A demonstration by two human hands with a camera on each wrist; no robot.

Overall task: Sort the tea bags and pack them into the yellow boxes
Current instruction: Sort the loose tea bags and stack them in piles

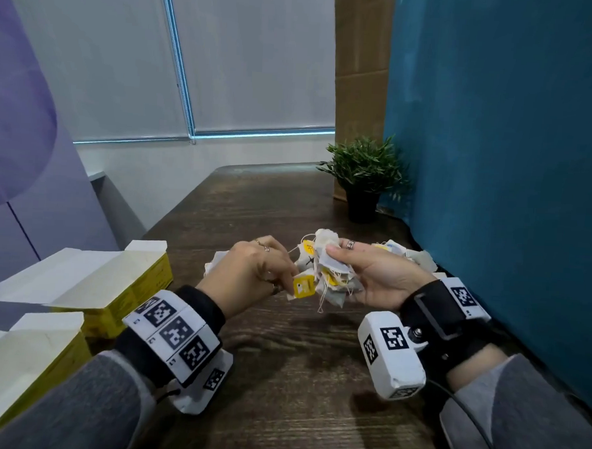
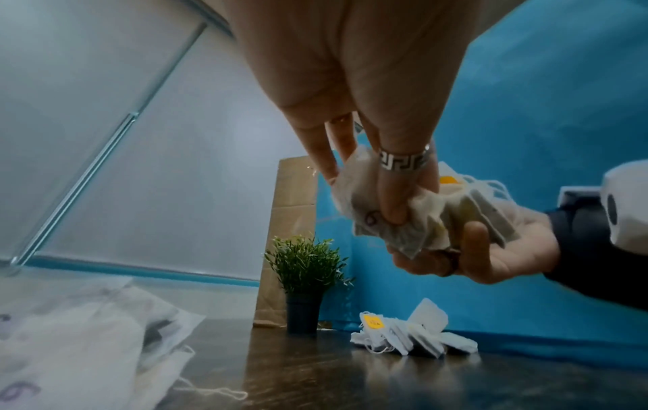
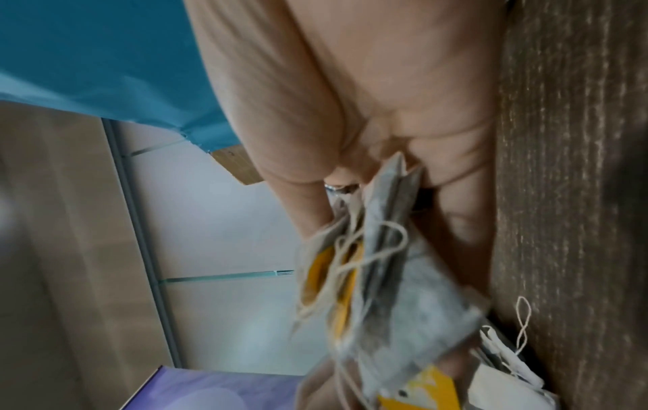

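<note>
Over a dark wooden table (image 1: 278, 395), the right hand (image 1: 377, 280), palm up, grips a bundle of tea bags (image 1: 326, 270) with dangling strings and yellow tags. The left hand (image 1: 251, 273) pinches one yellow tag (image 1: 304, 286) at the bundle's near edge; its print is too small to read. More tea bags (image 2: 413, 335) lie loose on the table at far right, near a small potted plant (image 1: 364, 180). Two open yellow boxes (image 1: 89, 282) stand at the near left, their white flaps raised. A tea bag (image 2: 87, 346) near the left wrist shows a purple "6".

Blurred tea bags (image 3: 385, 291) in right wrist view; nearer yellow box (image 1: 23, 364) cut off at left edge.
</note>
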